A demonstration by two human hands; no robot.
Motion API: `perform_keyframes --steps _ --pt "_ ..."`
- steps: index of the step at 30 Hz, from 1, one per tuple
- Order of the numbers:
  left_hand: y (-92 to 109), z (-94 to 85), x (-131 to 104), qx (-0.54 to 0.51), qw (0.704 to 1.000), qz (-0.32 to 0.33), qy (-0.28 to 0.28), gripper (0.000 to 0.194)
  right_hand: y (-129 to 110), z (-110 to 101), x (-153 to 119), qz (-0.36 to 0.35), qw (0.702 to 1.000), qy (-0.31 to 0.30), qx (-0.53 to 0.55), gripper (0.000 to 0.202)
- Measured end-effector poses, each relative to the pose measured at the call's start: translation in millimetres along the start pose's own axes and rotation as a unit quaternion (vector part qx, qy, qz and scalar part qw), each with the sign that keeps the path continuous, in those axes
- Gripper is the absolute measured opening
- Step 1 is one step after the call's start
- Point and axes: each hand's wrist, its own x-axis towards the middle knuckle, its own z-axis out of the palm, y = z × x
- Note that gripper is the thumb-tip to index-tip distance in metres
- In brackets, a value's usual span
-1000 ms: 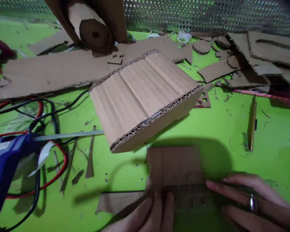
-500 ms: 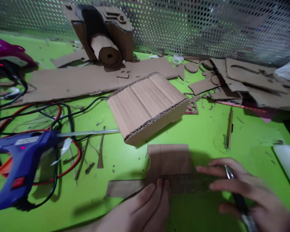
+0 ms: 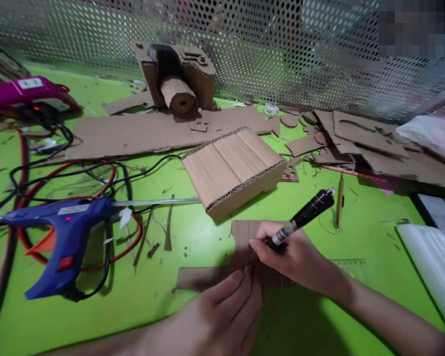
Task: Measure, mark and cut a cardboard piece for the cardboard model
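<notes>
My right hand is closed around a black pen, its writing end low over a small cardboard piece. The pen's tip is hidden by the fingers. My left hand has its fingers bunched together, pressing down at the lower edge of that piece on a clear ruler. Most of the ruler is covered by my hands and shadow; its right end shows beyond my right wrist. A cardboard strip sticks out to the left of my fingers. Just behind is a folded cardboard box shape.
A blue glue gun lies at left among red and black cables. Behind stand a cardboard camera model and a perforated metal screen. Cardboard scraps, a thin yellow cutter-like tool and a white device are at right.
My right hand has moved left from the ruler's right side onto the cardboard piece, turning the pen to writing position. My left hand stays pressed down. The view has shifted slightly.
</notes>
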Motion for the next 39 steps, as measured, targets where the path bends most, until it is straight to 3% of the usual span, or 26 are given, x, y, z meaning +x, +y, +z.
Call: perform_keyframes --steps 7,16,26,39 --pt "5 1.1 -3 0.020 0.999 -0.004 -0.038 0.028 0 2 2 -0.010 1.000 -0.008 -0.006 0.027" --pt "6 2.3 -4 0.016 1.000 -0.015 -0.017 0.022 1 3 1 -0.005 1.000 -0.015 -0.025 0.027" --pt "4 6.4 -5 0.031 0.999 0.001 -0.030 0.032 2 3 0 -0.001 0.999 -0.023 -0.032 0.027" --pt "0 -3.6 -1 0.008 0.998 0.006 -0.069 0.037 -1 -4 -3 0.007 0.999 -0.031 -0.043 0.026"
